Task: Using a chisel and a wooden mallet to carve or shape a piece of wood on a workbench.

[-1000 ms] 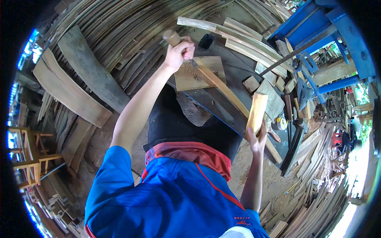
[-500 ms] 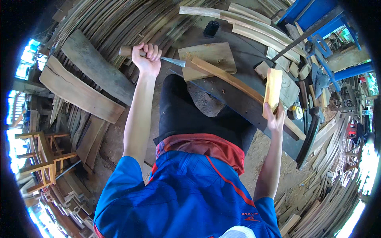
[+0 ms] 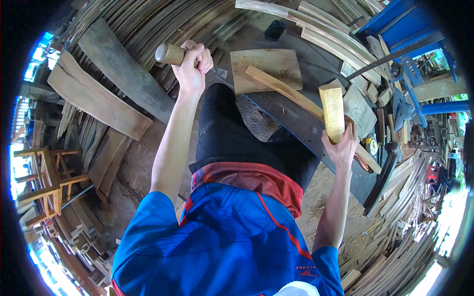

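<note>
Gripped in my left hand [image 3: 192, 68] is a chisel with a round wooden handle [image 3: 169, 54], its metal blade [image 3: 218, 73] extending right above my dark-clothed leg. My right hand [image 3: 340, 147] holds a pale rectangular wooden block [image 3: 332, 109] upright, over the right part of the bench. A long narrow wooden strip [image 3: 284, 91] lies diagonally across a square board [image 3: 264, 59] and the dark bench top [image 3: 276, 116], its far end just right of the chisel blade, apart from it. A flat piece with a drawn outline [image 3: 360, 113] lies beside the block.
Curved planks [image 3: 301, 15] lie at the back of the bench, near a black object [image 3: 274, 29]. Blue metal machinery [image 3: 390, 19] with a long saw blade [image 3: 395, 54] stands right. Large slabs [image 3: 98, 96] and stacked boards lie left, above a wooden frame [image 3: 52, 182].
My left hand, with the chisel, has moved left off the strip's end and then slightly up, with the handle tipped sideways. My right hand and the block have moved rightward from a second ago.
</note>
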A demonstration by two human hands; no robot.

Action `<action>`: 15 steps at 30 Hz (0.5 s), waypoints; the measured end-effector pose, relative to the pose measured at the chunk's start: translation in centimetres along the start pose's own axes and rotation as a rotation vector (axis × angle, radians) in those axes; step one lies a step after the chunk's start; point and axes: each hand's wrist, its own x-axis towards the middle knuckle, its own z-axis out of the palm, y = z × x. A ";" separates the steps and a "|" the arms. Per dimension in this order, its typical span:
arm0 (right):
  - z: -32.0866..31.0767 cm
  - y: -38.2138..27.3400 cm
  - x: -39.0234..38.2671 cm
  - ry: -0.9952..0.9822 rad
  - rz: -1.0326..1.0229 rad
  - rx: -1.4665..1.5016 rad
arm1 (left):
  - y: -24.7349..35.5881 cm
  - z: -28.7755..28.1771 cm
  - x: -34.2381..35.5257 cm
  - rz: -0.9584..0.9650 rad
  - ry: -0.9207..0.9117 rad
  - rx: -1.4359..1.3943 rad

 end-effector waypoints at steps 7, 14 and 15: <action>2.8 -1.6 1.2 0.051 0.067 0.256 | 1.2 0.1 -1.6 -0.049 -0.069 -0.106; 5.4 -1.5 2.0 0.233 0.047 0.191 | 0.8 0.5 -2.5 -0.081 -0.016 -0.136; 5.4 -1.7 2.5 0.230 0.055 0.145 | 0.7 0.5 -2.5 -0.092 -0.005 -0.124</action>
